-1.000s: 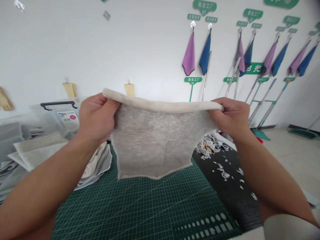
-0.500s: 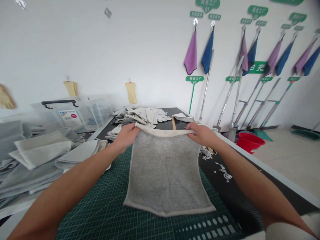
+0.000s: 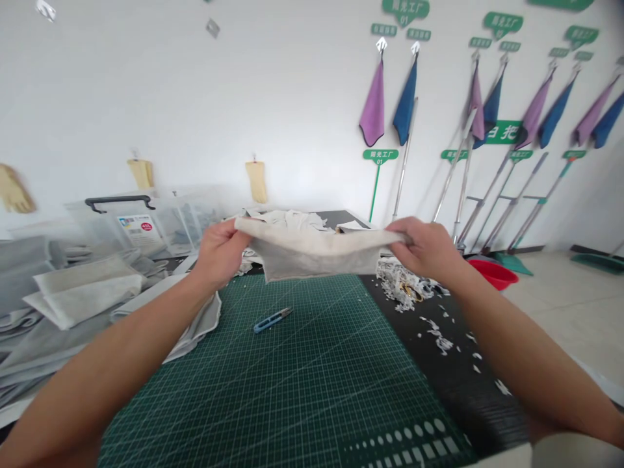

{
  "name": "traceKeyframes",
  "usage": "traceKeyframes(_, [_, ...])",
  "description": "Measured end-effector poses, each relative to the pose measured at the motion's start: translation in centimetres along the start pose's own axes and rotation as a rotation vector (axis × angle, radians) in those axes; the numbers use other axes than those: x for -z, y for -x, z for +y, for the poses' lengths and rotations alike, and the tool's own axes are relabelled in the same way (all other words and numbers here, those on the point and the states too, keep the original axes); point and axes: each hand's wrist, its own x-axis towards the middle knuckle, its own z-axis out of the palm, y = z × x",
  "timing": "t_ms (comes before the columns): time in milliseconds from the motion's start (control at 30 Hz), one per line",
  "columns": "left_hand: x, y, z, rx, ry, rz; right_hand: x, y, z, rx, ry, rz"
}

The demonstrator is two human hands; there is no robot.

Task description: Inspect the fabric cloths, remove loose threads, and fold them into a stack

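Note:
A grey cloth with a pale border (image 3: 316, 246) is stretched between both hands above the far part of a green cutting mat (image 3: 273, 390). Its left corner is pinched by my left hand (image 3: 221, 250), the right corner by my right hand (image 3: 425, 247). The lower part of the cloth swings away from me, so mostly the pale upper edge and a grey strip show. On the mat below lies a pair of blue-handled thread snips (image 3: 272, 320), apart from both hands.
Folded grey cloths (image 3: 82, 292) are piled at the left, before a clear plastic box (image 3: 141, 221). A heap of pale scraps (image 3: 407, 286) lies right of the mat. More cloths (image 3: 297, 220) are stacked behind. A red bucket (image 3: 494, 273) stands on the floor.
The cloth, earlier hanging down over the mat, is now raised and swung away from me. My hands have moved farther apart. The snips have come into view.

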Motion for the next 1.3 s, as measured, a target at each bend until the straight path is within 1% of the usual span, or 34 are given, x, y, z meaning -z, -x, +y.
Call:
traceKeyframes(33, [1.1,1.0,-0.2,0.010,0.030,-0.134,0.6,1.4,-0.3,0.104,-0.041,-0.120])
traceKeyframes(67, [2.2,2.0,-0.3,0.037,0.033,-0.298,1.1,2.8,-0.7,0.194,-0.084,-0.239])
traceKeyframes(100, [3.1,2.9,-0.2,0.077,0.011,-0.504,1.4,4.3,-1.2,0.262,-0.121,-0.325])
traceKeyframes(133, [3.8,3.7,0.0,0.099,-0.021,-0.694,1.7,5.6,-1.8,0.297,-0.138,-0.422])
traceKeyframes(200, [4.5,5.0,0.7,0.110,-0.081,-0.985,2.1,7.9,-3.1,0.321,-0.169,-0.557])
traceKeyframes(233, [4.6,5.5,1.1,0.104,-0.099,-1.087,2.1,8.7,-3.7,0.319,-0.181,-0.606])
traceKeyframes(267, [4.5,5.9,1.4,0.101,-0.108,-1.165,2.2,9.4,-4.2,0.315,-0.197,-0.642])
traceKeyframes(333, [4.2,6.7,1.8,0.109,-0.109,-1.265,2.1,10.1,-4.8,0.299,-0.225,-0.678])
traceKeyframes(367, [4.0,7.1,1.8,0.119,-0.112,-1.288,2.0,10.2,-5.0,0.292,-0.237,-0.684])
traceKeyframes(433, [3.8,7.9,1.2,0.137,-0.140,-1.271,1.6,10.1,-4.9,0.285,-0.252,-0.688])
traceKeyframes(500, [3.6,8.6,-0.2,0.174,-0.198,-1.196,0.8,9.6,-4.5,0.279,-0.257,-0.687])
traceKeyframes(567, [3.5,9.2,-2.0,0.253,-0.257,-1.091,-0.5,8.9,-4.0,0.266,-0.253,-0.687])
traceKeyframes(633, [3.1,9.7,-3.9,0.372,-0.301,-0.988,-2.5,8.1,-3.4,0.231,-0.226,-0.683])
traceKeyframes(700, [2.8,10.1,-5.6,0.537,-0.387,-0.919,-4.9,7.2,-2.9,0.161,-0.153,-0.668])
traceKeyframes(767, [2.7,10.4,-6.8,0.689,-0.551,-0.908,-7.6,6.3,-2.4,0.045,-0.036,-0.641])
traceKeyframes(800, [2.8,10.5,-7.2,0.721,-0.652,-0.911,-8.8,6.0,-2.2,-0.016,0.007,-0.643])
traceKeyframes(833, [3.0,10.6,-7.5,0.710,-0.756,-0.908,-9.9,5.6,-2.0,-0.059,0.022,-0.655])
traceKeyframes(900, [3.4,10.9,-7.6,0.602,-0.932,-0.898,-11.4,5.2,-1.5,-0.127,0.007,-0.674])
traceKeyframes(1000, [3.9,11.3,-7.4,0.413,-1.068,-0.902,-12.2,5.1,-1.1,-0.154,-0.084,-0.633])
traceKeyframes(1067, [3.7,11.6,-7.1,0.302,-1.089,-0.908,-11.9,5.4,-1.3,-0.079,-0.171,-0.586])
traceKeyframes(1133, [3.0,11.8,-7.0,0.210,-1.095,-0.894,-11.7,5.8,-1.9,0.074,-0.258,-0.574])
traceKeyframes(1200, [2.1,12.0,-7.1,0.138,-1.092,-0.881,-12.0,6.4,-2.8,0.235,-0.314,-0.605])
traceKeyframes(1233, [1.7,12.1,-7.2,0.100,-1.095,-0.870,-12.3,6.7,-3.3,0.293,-0.326,-0.629])
traceKeyframes(1300, [0.9,12.3,-7.7,0.018,-1.112,-0.826,-13.1,7.4,-4.1,0.343,-0.322,-0.672])
